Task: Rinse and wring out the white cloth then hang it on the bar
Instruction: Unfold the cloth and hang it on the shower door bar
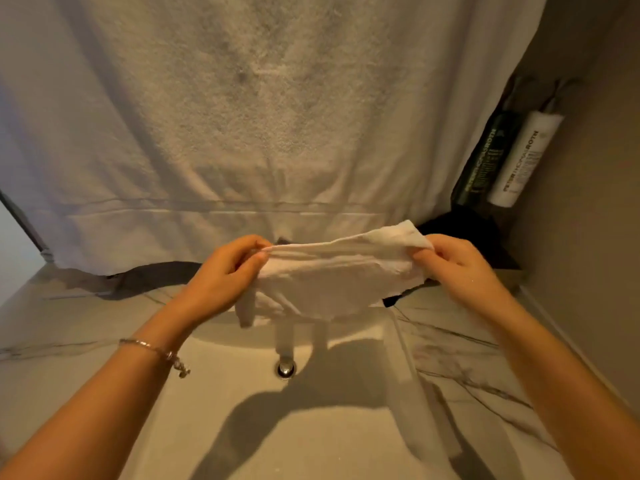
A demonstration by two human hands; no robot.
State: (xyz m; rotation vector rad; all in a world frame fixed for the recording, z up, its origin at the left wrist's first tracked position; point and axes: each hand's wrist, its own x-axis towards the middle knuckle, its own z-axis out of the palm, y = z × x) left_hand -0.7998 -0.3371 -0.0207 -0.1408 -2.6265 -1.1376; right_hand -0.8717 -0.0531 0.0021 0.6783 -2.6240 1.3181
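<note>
Two bare forearms come up from the lower corners of the frame, with no sleeves showing anywhere along them. The left hand (225, 271) has a thin metal chain bracelet (156, 351) around its wrist, left of centre, with a small charm or clasp dangling off its lower end. The right hand (460, 268), right of centre, wears nothing on hand or wrist. No rings are visible on the fingers of either hand.
</note>
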